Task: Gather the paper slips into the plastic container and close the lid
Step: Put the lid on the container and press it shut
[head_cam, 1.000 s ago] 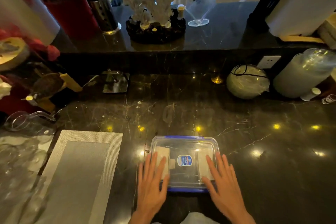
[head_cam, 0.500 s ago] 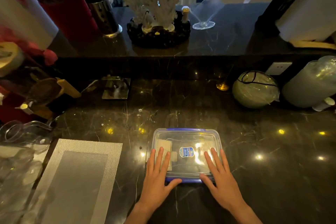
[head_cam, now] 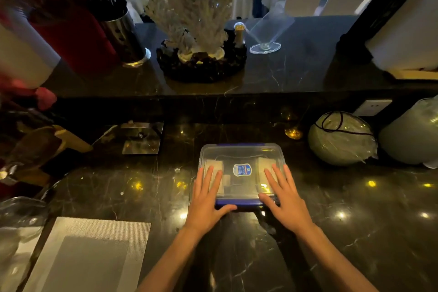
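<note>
Container [head_cam: 241,149] now farther up bench [head_cam: 355,208]; left hand [head_cam: 205,201], right hand [head_cam: 285,200] flat, fingers spread, on lid [head_cam: 241,163].

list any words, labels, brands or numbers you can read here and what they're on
No text here can be read.
Blue and white sticker on the clear lid of the plastic container: print too small and blurred to read.
Paper slips inside the container: no writing can be made out.
White wall socket: no markings can be made out.
</note>
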`<control>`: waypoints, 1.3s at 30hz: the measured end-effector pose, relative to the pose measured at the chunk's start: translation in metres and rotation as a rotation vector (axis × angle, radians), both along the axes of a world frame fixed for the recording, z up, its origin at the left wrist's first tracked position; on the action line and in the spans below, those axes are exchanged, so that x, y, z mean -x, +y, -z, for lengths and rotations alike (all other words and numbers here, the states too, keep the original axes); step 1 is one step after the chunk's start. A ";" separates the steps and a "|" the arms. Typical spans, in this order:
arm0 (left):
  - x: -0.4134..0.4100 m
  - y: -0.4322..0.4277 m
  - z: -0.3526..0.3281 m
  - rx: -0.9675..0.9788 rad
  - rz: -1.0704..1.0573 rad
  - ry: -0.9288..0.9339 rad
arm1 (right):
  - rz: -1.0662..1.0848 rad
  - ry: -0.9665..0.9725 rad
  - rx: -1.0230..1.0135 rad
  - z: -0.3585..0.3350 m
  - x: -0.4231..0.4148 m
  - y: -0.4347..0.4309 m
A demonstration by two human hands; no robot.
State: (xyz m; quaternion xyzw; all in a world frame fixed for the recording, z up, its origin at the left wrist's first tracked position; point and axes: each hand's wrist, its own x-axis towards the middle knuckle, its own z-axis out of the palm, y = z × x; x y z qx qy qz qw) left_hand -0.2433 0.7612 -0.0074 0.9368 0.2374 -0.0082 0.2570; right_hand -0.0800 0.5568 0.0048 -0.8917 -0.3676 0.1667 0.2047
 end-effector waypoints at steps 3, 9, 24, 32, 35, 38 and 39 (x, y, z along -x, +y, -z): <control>-0.025 0.020 0.004 -0.010 0.000 -0.026 | 0.023 0.006 -0.001 -0.001 -0.022 0.020; -0.063 0.052 0.009 -0.020 -0.010 -0.054 | 0.045 0.016 0.015 0.003 -0.059 0.049; -0.085 0.067 0.021 -0.098 -0.035 -0.024 | 0.043 -0.006 0.019 0.016 -0.083 0.064; -0.086 0.067 0.014 -0.082 -0.025 0.031 | 0.027 -0.039 0.070 0.009 -0.086 0.066; -0.088 0.066 0.006 -0.045 -0.016 0.082 | 0.000 -0.060 0.152 -0.004 -0.090 0.070; -0.084 0.060 -0.008 -0.037 -0.018 0.081 | -0.012 -0.059 0.197 -0.020 -0.087 0.070; -0.082 0.058 -0.013 -0.027 -0.010 0.048 | 0.007 -0.060 0.169 -0.025 -0.084 0.067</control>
